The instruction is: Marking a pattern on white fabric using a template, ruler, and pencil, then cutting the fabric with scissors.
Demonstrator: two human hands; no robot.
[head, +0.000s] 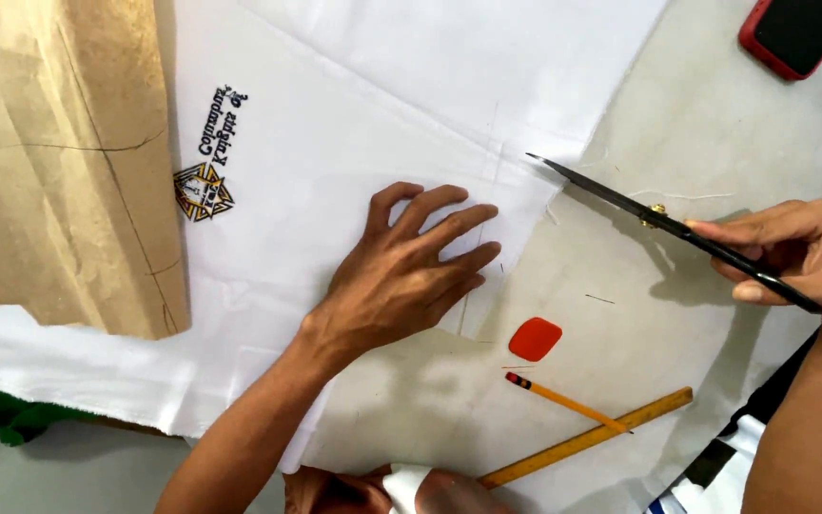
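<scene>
Where the frame cuts off below, a wooden ruler [587, 438] and a pencil [563, 402] lie on the worktop [715, 114], a red chalk piece [536, 339] just beyond them. My left hand [401, 271] lies flat, fingers spread, pressing the white cloth [335, 143]. My right hand [796, 252] is closed around the handles of black scissors [658, 219], which it hides; the tip meets the cloth's edge. Farther off, brown pattern paper [59, 162] covers the cloth, and a red-cased phone [796, 33] is partly cropped.
</scene>
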